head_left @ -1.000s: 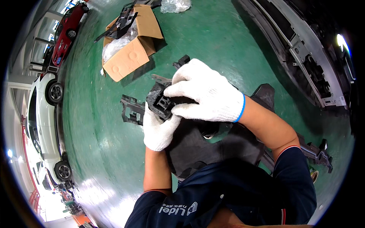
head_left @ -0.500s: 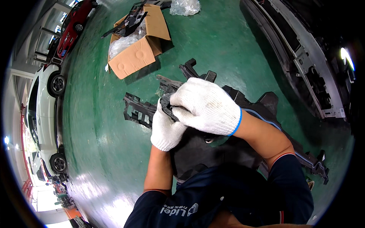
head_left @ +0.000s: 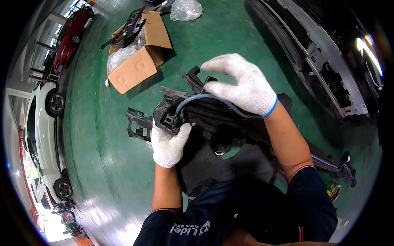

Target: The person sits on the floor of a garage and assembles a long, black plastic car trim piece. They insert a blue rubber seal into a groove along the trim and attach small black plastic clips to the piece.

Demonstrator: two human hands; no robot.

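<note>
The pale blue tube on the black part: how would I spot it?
Start at the big black plastic part held over the green floor. The tube arcs from the left hand to the right hand. It alone is thin, curved and light blue.

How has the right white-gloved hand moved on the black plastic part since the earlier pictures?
Yes. The right white-gloved hand has lifted off the black plastic part, toward its far end away from the left gloved hand, uncovering a thin blue tube.

Bright overhead light, glare on green floor [head_left: 102, 172]; fisheye bends edges, dark vignette.
</note>
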